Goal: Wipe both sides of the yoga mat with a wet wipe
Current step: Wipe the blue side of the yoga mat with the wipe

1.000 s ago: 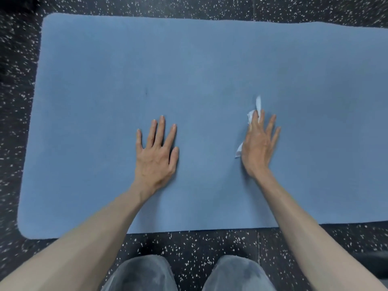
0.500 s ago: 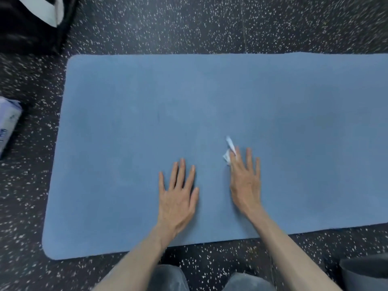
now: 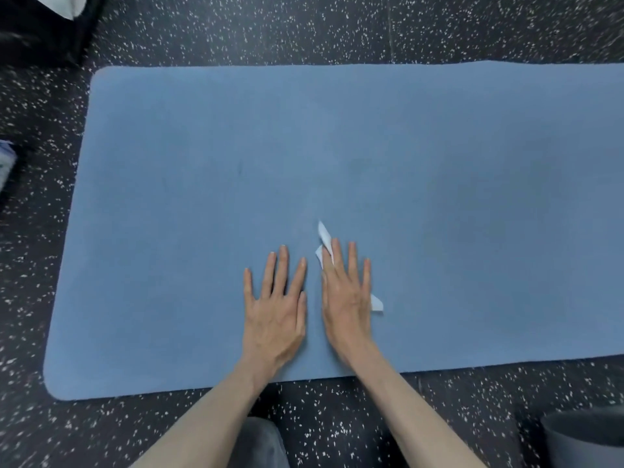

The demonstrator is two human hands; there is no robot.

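The black rubber floor with white speckles point(image 3: 304, 32) fills the whole view, and spread flat on it is the big blue foam yoga mat point(image 3: 439, 157), long side running left to right, its rounded left end in shot and its right end cut off by the edge of the picture. Far left corner there's a bulky black bag-looking thing with a white patch point(image 3: 40, 25), kinda blurry so can't say exactly what it is. Near right corner shows part of a dark grey rounded container point(image 3: 584, 434), and a sliver of a pale blue-white pack point(image 3: 6, 163) pokes in at the left edge. At the near edge, between the forearms, there's a bit of the person's grey trouser knee point(image 3: 263, 447). Both bare arms reach out over the mat's near edge. The left hand point(image 3: 275, 309) lies flat on the mat, palm down, fingers straight and spread, holding nothing. Just beside it, the right hand point(image 3: 347, 298) is flat too, fingers straight, pressing the crumpled white wet wipe point(image 3: 325, 235) down onto the mat, with bits of the wipe sticking out past the fingertips and on the hand's right side.
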